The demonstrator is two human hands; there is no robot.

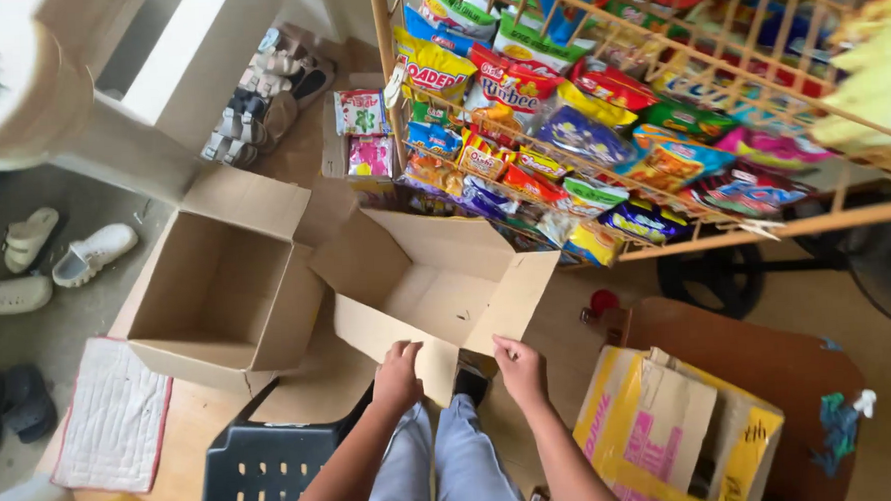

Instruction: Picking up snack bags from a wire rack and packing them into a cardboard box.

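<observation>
Head view: an open cardboard box point(437, 291) is seen on the floor in front of the person's knees, below a wire rack of snack packets point(600, 123). Its near flap is pinched by both hands: the left hand point(398, 376) is closed on the flap's lower edge, the right hand point(520, 367) on its right corner. The box is judged empty, light and fairly stiff, with bendable flaps; the flap edges are the natural hold. 1 more empty box point(217, 291) sits just beside it on the left.
</observation>
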